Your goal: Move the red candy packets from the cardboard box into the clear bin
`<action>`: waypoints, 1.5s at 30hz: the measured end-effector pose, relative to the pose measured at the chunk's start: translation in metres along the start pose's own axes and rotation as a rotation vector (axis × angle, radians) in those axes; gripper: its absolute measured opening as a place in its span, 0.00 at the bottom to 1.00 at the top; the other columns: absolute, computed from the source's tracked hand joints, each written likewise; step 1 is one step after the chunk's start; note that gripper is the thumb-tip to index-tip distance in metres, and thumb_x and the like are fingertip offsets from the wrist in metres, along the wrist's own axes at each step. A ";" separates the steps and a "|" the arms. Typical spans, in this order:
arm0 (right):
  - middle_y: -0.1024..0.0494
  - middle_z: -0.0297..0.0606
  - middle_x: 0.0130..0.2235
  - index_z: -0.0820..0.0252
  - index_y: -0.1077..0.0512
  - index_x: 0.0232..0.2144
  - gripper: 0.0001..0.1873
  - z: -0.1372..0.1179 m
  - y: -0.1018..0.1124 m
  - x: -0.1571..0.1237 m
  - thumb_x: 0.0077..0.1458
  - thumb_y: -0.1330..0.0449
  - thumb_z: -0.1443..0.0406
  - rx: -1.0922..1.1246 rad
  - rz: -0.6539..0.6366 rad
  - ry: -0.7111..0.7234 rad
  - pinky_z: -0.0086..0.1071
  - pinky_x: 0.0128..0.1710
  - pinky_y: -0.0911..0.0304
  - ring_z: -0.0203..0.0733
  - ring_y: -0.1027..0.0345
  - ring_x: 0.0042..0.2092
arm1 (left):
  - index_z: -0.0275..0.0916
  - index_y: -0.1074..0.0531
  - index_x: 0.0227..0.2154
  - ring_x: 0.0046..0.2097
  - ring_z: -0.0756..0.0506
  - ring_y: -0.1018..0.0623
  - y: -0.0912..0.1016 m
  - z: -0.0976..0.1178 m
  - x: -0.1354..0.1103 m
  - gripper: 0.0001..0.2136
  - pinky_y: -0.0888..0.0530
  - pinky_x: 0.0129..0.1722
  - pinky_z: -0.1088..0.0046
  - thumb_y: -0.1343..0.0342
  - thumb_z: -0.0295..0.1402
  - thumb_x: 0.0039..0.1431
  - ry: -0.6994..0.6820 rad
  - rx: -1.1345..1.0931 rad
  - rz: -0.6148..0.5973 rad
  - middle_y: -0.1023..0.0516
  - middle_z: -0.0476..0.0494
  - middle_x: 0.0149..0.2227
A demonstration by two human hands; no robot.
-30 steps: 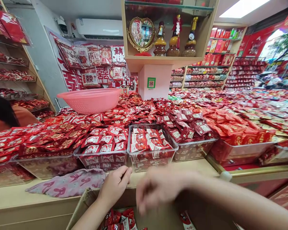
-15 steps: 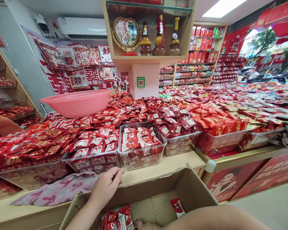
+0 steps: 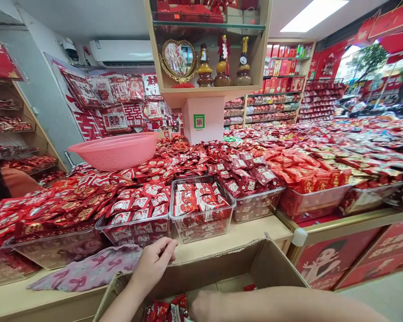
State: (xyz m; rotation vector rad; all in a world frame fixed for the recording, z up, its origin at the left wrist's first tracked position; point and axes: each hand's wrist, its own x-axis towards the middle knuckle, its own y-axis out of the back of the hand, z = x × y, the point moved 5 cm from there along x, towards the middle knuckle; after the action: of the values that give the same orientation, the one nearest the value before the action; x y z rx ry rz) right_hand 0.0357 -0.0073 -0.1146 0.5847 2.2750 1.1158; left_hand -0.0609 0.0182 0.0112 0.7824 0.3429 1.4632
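Observation:
An open cardboard box (image 3: 228, 264) stands against the counter in front of me. My left hand (image 3: 152, 264) rests on the box's far rim with its fingers curled over the edge. My right forearm reaches across into the box from the right. My right hand (image 3: 196, 308) is low inside it next to a small heap of red candy packets (image 3: 164, 308), with its fingers out of sight at the frame's bottom edge. Just beyond the box, a clear bin of red-and-white packets (image 3: 201, 210) sits on the counter.
Several clear bins heaped with red packets cover the long counter. A pink plastic basket (image 3: 116, 150) sits on the heaps at the left. A pink patterned cloth (image 3: 87, 270) lies on the counter ledge. Another person (image 3: 6, 183) is at the far left. Open floor shows at the lower right.
My right hand has dropped from above the box rim down into the box. My view has shifted right and slightly up. My left hand has stayed on the rim.

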 end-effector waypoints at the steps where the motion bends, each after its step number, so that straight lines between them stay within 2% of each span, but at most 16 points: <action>1: 0.49 0.28 0.10 0.59 0.45 0.07 0.15 -0.010 0.020 -0.012 0.30 0.41 0.64 -0.136 -0.025 0.060 0.27 0.13 0.55 0.35 0.49 0.15 | 0.39 0.30 0.25 0.25 0.49 0.29 0.002 0.000 -0.002 0.14 0.33 0.26 0.77 0.56 0.41 0.55 0.001 -0.079 -0.011 0.28 0.50 0.20; 3: 0.45 0.27 0.13 0.59 0.39 0.14 0.09 -0.032 0.068 -0.038 0.31 0.40 0.64 -0.133 0.146 0.243 0.25 0.14 0.56 0.32 0.50 0.17 | 0.38 0.29 0.30 0.26 0.48 0.28 0.003 0.001 -0.006 0.18 0.33 0.26 0.76 0.59 0.44 0.56 -0.006 -0.254 -0.042 0.26 0.47 0.23; 5: 0.41 0.26 0.17 0.59 0.36 0.19 0.05 -0.038 0.110 -0.058 0.36 0.42 0.66 0.097 0.362 0.275 0.23 0.16 0.55 0.29 0.50 0.18 | 0.37 0.29 0.33 0.27 0.47 0.27 0.003 0.007 -0.011 0.23 0.32 0.26 0.74 0.65 0.48 0.56 -0.034 -0.377 -0.059 0.25 0.45 0.25; 7: 0.38 0.27 0.20 0.60 0.36 0.22 0.03 -0.032 0.134 -0.066 0.40 0.45 0.68 0.353 0.552 0.250 0.21 0.18 0.52 0.27 0.48 0.21 | 0.37 0.28 0.31 0.28 0.47 0.27 0.000 0.016 -0.013 0.25 0.31 0.28 0.74 0.63 0.50 0.54 -0.044 -0.412 -0.027 0.26 0.45 0.25; 8: 0.37 0.28 0.22 0.60 0.36 0.24 0.03 -0.027 0.140 -0.066 0.41 0.45 0.68 0.470 0.618 0.241 0.21 0.20 0.50 0.28 0.46 0.22 | 0.38 0.28 0.29 0.29 0.47 0.28 -0.002 0.020 -0.013 0.22 0.30 0.29 0.74 0.58 0.50 0.52 -0.023 -0.389 0.013 0.26 0.47 0.26; 10: 0.35 0.29 0.24 0.61 0.38 0.27 0.06 -0.016 0.140 -0.060 0.44 0.45 0.64 0.689 0.673 0.216 0.22 0.22 0.47 0.29 0.44 0.25 | 0.38 0.29 0.25 0.25 0.49 0.30 -0.010 0.024 -0.013 0.15 0.30 0.23 0.77 0.50 0.46 0.49 0.092 -0.366 0.061 0.30 0.51 0.22; 13: 0.39 0.28 0.20 0.60 0.42 0.26 0.15 -0.004 0.127 -0.045 0.48 0.48 0.54 0.875 0.587 0.123 0.23 0.19 0.48 0.29 0.46 0.21 | 0.40 0.30 0.28 0.23 0.50 0.31 -0.021 0.025 -0.013 0.14 0.31 0.17 0.78 0.51 0.45 0.49 0.238 -0.447 0.111 0.33 0.54 0.20; 15: 0.43 0.27 0.18 0.60 0.44 0.21 0.18 -0.003 0.123 -0.042 0.50 0.52 0.51 0.798 0.606 0.107 0.23 0.18 0.51 0.29 0.49 0.20 | 0.39 0.31 0.29 0.20 0.50 0.31 -0.024 0.024 -0.014 0.15 0.32 0.16 0.78 0.52 0.46 0.50 0.291 -0.468 0.147 0.36 0.56 0.18; 18: 0.44 0.28 0.19 0.60 0.46 0.18 0.20 -0.006 0.126 -0.047 0.53 0.54 0.53 0.592 0.777 0.152 0.24 0.22 0.51 0.29 0.51 0.23 | 0.39 0.32 0.30 0.15 0.51 0.32 -0.026 0.022 -0.014 0.15 0.36 0.13 0.78 0.54 0.46 0.51 0.335 -0.437 0.168 0.39 0.58 0.14; 22: 0.44 0.29 0.20 0.60 0.47 0.18 0.18 -0.007 0.125 -0.051 0.55 0.57 0.56 0.535 0.862 0.152 0.25 0.23 0.52 0.30 0.51 0.23 | 0.38 0.32 0.31 0.13 0.50 0.31 -0.030 0.021 -0.014 0.16 0.40 0.11 0.79 0.55 0.46 0.52 0.357 -0.476 0.184 0.39 0.59 0.10; 30: 0.40 0.29 0.20 0.60 0.44 0.21 0.17 -0.003 0.121 -0.050 0.53 0.54 0.54 0.696 0.756 0.185 0.24 0.23 0.50 0.30 0.48 0.23 | 0.38 0.34 0.32 0.12 0.50 0.33 -0.025 0.017 -0.012 0.17 0.40 0.10 0.79 0.57 0.47 0.53 0.352 -0.483 0.210 0.32 0.56 0.08; 35: 0.40 0.29 0.19 0.60 0.43 0.20 0.17 -0.009 0.127 -0.060 0.54 0.53 0.56 0.617 0.816 0.187 0.24 0.22 0.50 0.30 0.48 0.22 | 0.38 0.34 0.31 0.12 0.51 0.32 -0.014 0.017 -0.012 0.18 0.40 0.10 0.81 0.58 0.48 0.53 0.340 -0.601 0.241 0.30 0.54 0.09; 37: 0.40 0.29 0.18 0.60 0.43 0.19 0.18 -0.009 0.148 -0.063 0.54 0.53 0.56 0.608 0.869 0.186 0.24 0.22 0.50 0.30 0.48 0.22 | 0.37 0.34 0.31 0.13 0.51 0.31 -0.005 0.012 -0.010 0.18 0.39 0.11 0.81 0.57 0.48 0.53 0.321 -0.619 0.276 0.29 0.53 0.12; 39: 0.40 0.29 0.18 0.61 0.43 0.18 0.19 -0.002 0.181 -0.061 0.53 0.53 0.55 0.562 0.944 0.154 0.24 0.21 0.50 0.30 0.48 0.22 | 0.37 0.34 0.30 0.14 0.52 0.31 0.003 0.003 -0.007 0.18 0.40 0.12 0.82 0.55 0.49 0.51 0.298 -0.596 0.303 0.28 0.53 0.15; 42: 0.39 0.29 0.18 0.61 0.40 0.19 0.18 0.020 0.239 -0.041 0.51 0.51 0.55 0.403 0.999 -0.030 0.24 0.22 0.51 0.30 0.48 0.21 | 0.37 0.33 0.29 0.16 0.52 0.31 0.006 -0.008 -0.002 0.17 0.39 0.13 0.81 0.55 0.47 0.52 0.280 -0.485 0.270 0.30 0.54 0.16; 45: 0.38 0.30 0.18 0.63 0.36 0.19 0.15 0.047 0.279 -0.009 0.49 0.49 0.59 0.304 0.964 -0.222 0.25 0.22 0.51 0.30 0.47 0.21 | 0.37 0.32 0.27 0.17 0.51 0.30 0.000 -0.012 0.001 0.16 0.36 0.17 0.78 0.56 0.45 0.54 0.244 -0.354 0.182 0.31 0.53 0.17</action>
State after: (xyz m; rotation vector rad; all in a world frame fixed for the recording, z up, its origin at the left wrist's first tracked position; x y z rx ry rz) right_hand 0.1126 0.1728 0.0905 1.9496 1.9647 0.9960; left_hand -0.0683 0.0224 0.0029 0.3575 0.1894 1.7368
